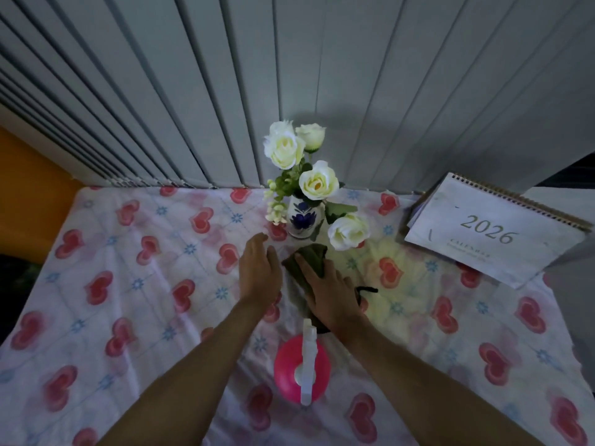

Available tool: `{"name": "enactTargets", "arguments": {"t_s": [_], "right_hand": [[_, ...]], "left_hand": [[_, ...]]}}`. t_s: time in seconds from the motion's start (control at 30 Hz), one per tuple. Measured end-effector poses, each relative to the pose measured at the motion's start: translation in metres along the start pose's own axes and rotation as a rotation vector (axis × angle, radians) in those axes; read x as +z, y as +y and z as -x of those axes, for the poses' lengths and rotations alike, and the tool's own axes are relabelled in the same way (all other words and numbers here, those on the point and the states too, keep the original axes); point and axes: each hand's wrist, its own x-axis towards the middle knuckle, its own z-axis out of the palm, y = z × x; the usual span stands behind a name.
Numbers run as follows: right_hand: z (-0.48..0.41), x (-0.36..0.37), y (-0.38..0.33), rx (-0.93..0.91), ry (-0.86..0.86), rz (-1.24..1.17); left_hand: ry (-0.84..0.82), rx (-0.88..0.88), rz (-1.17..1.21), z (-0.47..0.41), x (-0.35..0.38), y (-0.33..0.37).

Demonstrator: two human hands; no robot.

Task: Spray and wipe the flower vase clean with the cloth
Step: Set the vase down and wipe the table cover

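Observation:
A small white vase with blue flower patterns stands upright near the table's far edge and holds white roses. My left hand hovers just left and in front of it, fingers extended and empty. My right hand grips a dark green cloth, whose top edge lies just in front of the vase's base. A pink spray bottle with a white trigger head stands between my forearms, near me.
A heart-patterned tablecloth covers the table. A spiral-bound 2026 desk calendar stands at the far right. Vertical blinds hang right behind the table. An orange surface lies at the far left.

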Motion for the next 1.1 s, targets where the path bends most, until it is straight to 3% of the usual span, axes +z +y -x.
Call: {"name": "enactTargets", "arguments": {"t_s": [0.13, 0.23, 0.47, 0.57, 0.67, 0.83, 0.97, 1.1], "right_hand": [[-0.01, 0.019, -0.017, -0.064, -0.12, 0.003], [-0.013, 0.022, -0.002, -0.013, -0.064, 0.038], [0.009, -0.001, 0.111, 0.362, 0.114, -0.062], [0.018, -0.013, 0.126, 0.499, 0.137, -0.112], [0.007, -0.018, 0.093, 0.397, 0.17, -0.175], [-0.014, 0.013, -0.003, -0.092, 0.02, -0.271], [0.0, 0.035, -0.003, -0.069, -0.015, -0.146], [0.046, 0.029, 0.041, 0.083, 0.086, -0.029]], "left_hand": [[-0.074, 0.05, -0.242, 0.032, 0.012, -0.067], [-0.186, 0.149, -0.475, 0.047, 0.014, -0.097], [-0.217, 0.193, -0.562, 0.051, 0.017, -0.107], [-0.226, 0.188, -0.547, 0.05, 0.017, -0.106], [-0.227, 0.218, -0.566, 0.052, 0.017, -0.105], [-0.187, 0.244, -0.586, 0.071, 0.012, -0.105], [-0.222, 0.31, -0.639, 0.089, 0.006, -0.12], [-0.23, 0.289, -0.608, 0.089, 0.005, -0.12]]}}
